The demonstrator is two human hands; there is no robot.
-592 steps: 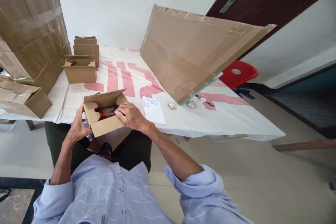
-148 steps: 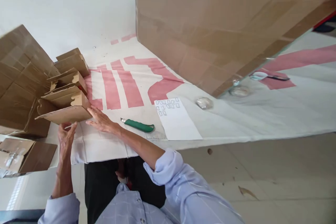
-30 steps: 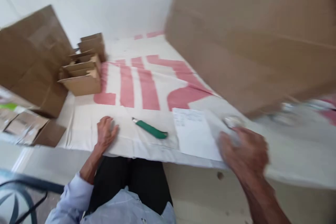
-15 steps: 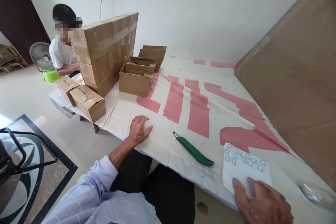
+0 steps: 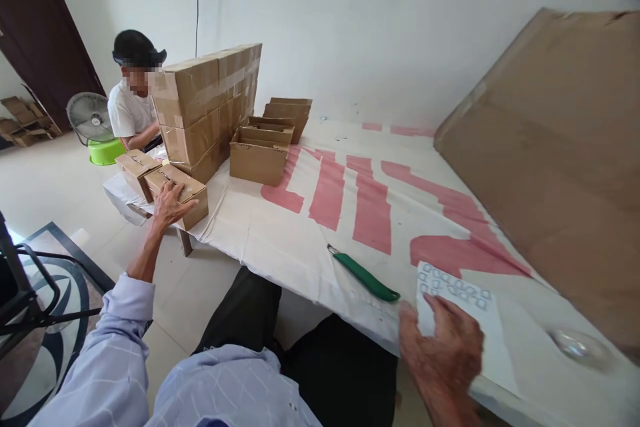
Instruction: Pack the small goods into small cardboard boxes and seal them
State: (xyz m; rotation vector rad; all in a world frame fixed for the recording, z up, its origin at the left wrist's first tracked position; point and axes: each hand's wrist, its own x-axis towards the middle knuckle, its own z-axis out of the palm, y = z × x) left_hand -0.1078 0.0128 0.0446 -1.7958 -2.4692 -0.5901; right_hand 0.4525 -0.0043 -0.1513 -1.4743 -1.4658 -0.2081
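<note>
My left hand (image 5: 169,205) rests on the top of a small cardboard box (image 5: 194,215) at the table's left end, its fingers spread. Over a white sheet (image 5: 493,340) marked with rows of blue sketched squares is my right hand (image 5: 445,343), thumb and fingers apart. Between the hands lies a green-handled knife (image 5: 367,278) with a short metal tip, close to my right thumb but apart from it. A second small cardboard box (image 5: 134,170) sits just beyond the one under my left hand.
A wall of stacked taped cartons (image 5: 200,103) stands behind the small boxes. Several open boxes (image 5: 259,161) are right of it. A large cardboard panel (image 5: 560,147) leans on the right, near a clear shiny object (image 5: 575,345). A co-worker (image 5: 131,107) sits beyond the cartons.
My left hand has moved left from over the table's front edge onto the small box. My right hand has shifted left and up across the white sheet. The view has tilted slightly.
</note>
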